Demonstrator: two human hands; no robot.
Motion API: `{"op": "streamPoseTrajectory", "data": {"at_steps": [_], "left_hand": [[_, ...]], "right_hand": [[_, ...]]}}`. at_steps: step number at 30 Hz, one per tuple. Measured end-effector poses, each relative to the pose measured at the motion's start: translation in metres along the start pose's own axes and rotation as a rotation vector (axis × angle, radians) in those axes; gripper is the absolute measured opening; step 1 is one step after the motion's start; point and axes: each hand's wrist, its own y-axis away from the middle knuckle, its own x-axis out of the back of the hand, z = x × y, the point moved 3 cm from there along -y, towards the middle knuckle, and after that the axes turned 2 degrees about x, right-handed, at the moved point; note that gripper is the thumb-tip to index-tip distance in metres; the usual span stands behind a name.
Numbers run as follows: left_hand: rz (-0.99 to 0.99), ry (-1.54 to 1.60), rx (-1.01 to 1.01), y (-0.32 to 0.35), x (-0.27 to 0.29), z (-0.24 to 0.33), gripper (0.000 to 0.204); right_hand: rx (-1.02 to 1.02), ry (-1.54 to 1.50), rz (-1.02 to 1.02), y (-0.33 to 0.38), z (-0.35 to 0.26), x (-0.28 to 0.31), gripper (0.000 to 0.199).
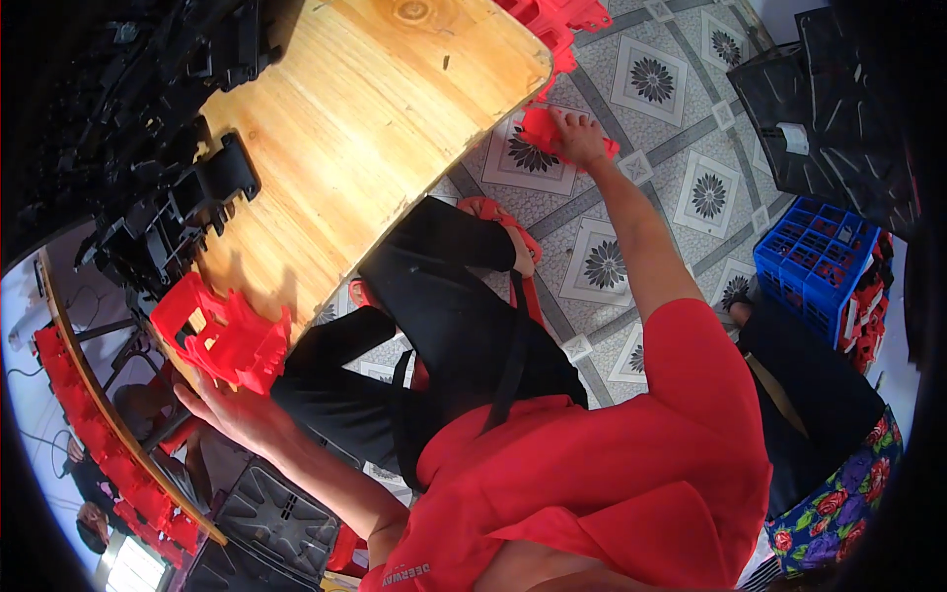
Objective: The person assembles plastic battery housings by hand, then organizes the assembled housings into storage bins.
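My right hand point(580, 138) reaches out past the table's corner, over the tiled floor. Its fingers are closed on a red moulded plastic part point(542, 127). At the table's near left edge is a larger red plastic housing point(222, 335) with cut-outs and raised walls. Against the lower side of that housing lies my left hand point(225, 403), its visible fingers stretched out; some of its fingers are hidden by the housing. Black moulded plastic parts point(222, 173) are heaped along the left of the wooden table point(375, 118).
More red parts point(562, 25) hang at the table's far corner. To the right stand a blue plastic crate point(811, 252) and a black crate point(804, 118). Someone in dark trousers point(809, 380) sits close on my right. Other people are by a second table point(128, 395) at lower left.
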Motion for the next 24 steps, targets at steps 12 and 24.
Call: {"op": "streamPoseTrajectory", "data": {"at_steps": [12,24], "left_hand": [[-0.295,0.173,-0.145,-0.010,0.002,-0.008,0.067],[-0.373,0.870,-0.049,-0.014,0.076,0.007,0.074]], "right_hand": [[-0.594,-2.037,0.474,0.191,0.043,0.166,0.044],[0.388,-2.315,0.069,0.029,-0.241,0.516,0.046]]}}
